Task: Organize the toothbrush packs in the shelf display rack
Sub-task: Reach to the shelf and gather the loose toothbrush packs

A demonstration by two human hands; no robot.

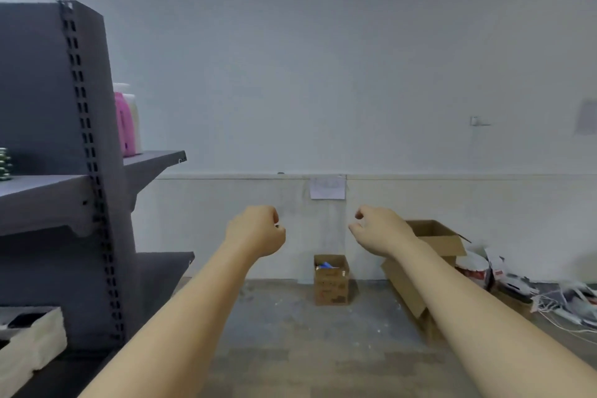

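Head-worn view, forward toward wall point(355, 74)

Pale wall point(323, 74) with taped paper point(327, 187); grey concrete floor point(290, 333) bearing cardboard boxes point(331, 279) and tangled white cables point(562, 307).

Rack point(58, 139) standing at left, bottles point(127, 119) sitting on its shelf, small box point(331, 281) resting against the wall ahead, bigger box point(429, 245) lying right of it

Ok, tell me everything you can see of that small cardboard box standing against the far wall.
The small cardboard box is brown, upright, taller than wide, standing on the floor against the wall. Its top flaps are open, with something blue showing inside; dark print on its front is unreadable. Neither hand touches it. A larger open carton sits apart to its right.
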